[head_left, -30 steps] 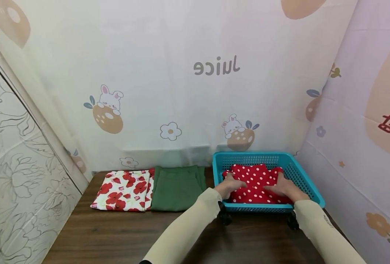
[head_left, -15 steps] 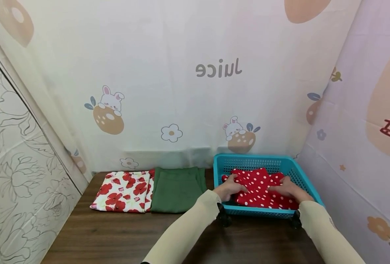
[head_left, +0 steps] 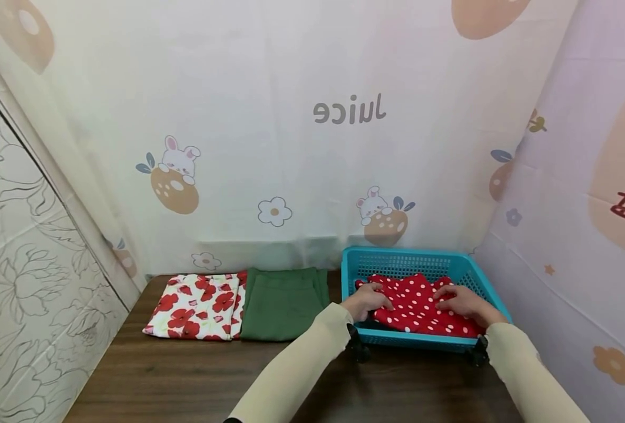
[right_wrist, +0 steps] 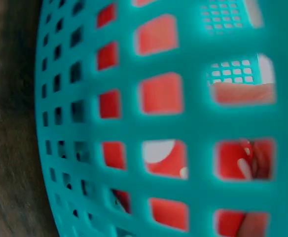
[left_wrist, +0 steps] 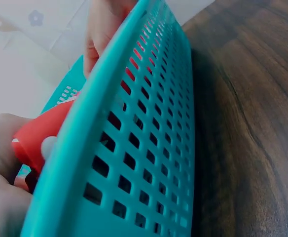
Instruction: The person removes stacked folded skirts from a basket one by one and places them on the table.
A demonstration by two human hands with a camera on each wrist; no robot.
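A red cloth with white dots [head_left: 413, 302] lies bunched inside a turquoise plastic basket [head_left: 397, 339] at the right of the table. My left hand [head_left: 366, 301] reaches over the front rim to the cloth's left edge; in the left wrist view red fabric [left_wrist: 43, 131] passes between the thumb and fingers of that hand [left_wrist: 3, 153]. On the cloth's right part lies my right hand [head_left: 465, 304], its fingers spread loosely over the fabric. The basket's perforated wall fills most of the right wrist view and hides much of this hand.
Left of the basket, a folded green cloth [head_left: 286, 305] lies against a folded white cloth with red flowers [head_left: 198, 306] on the dark wooden table [head_left: 196, 376]. A printed curtain [head_left: 238, 147] hangs right behind, and another covers the right side.
The dotted cloth has sunk lower and settled toward the basket's front right. My right hand has shifted slightly right and loosened on it. The left hand stays at the cloth's left edge.
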